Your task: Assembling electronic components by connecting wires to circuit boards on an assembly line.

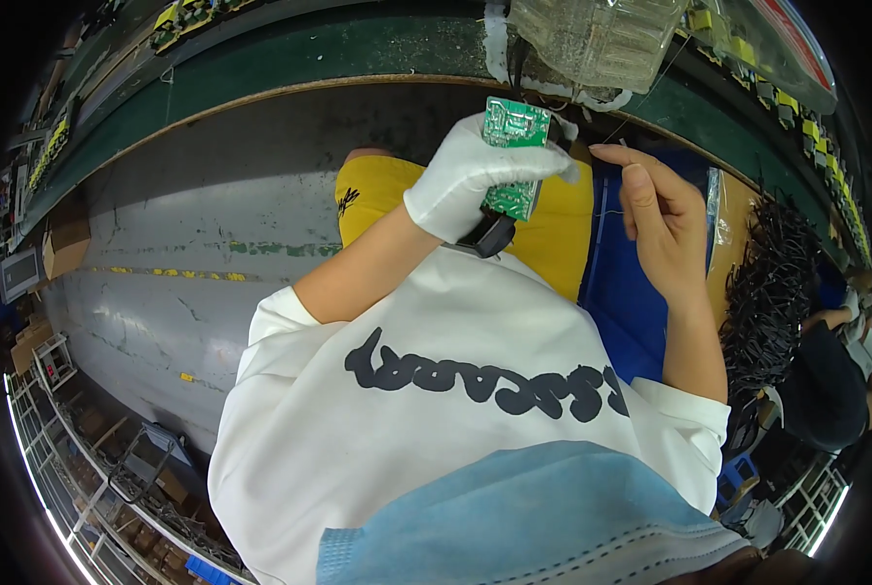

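Observation:
My left hand (465, 175), in a white glove, is closed around a green circuit board (516, 124). The thumb crosses the board's face, so its middle is covered; solder points show above and below the thumb. A dark part (489, 237) shows just below the gloved hand; its kind is unclear. My bare right hand (658, 200) is just right of the board, apart from it. Its fingers are bent and the thumb lies against them; whatever they may pinch is too small to make out. A thin thread-like line runs upward near its fingertips.
Ahead runs a green bench edge (358, 70) with a clear plastic tray (597, 39) on it. Rows of small yellow-and-black parts (814, 136) line the right side. A heap of black cables (772, 292) lies at right, near another person (826, 390).

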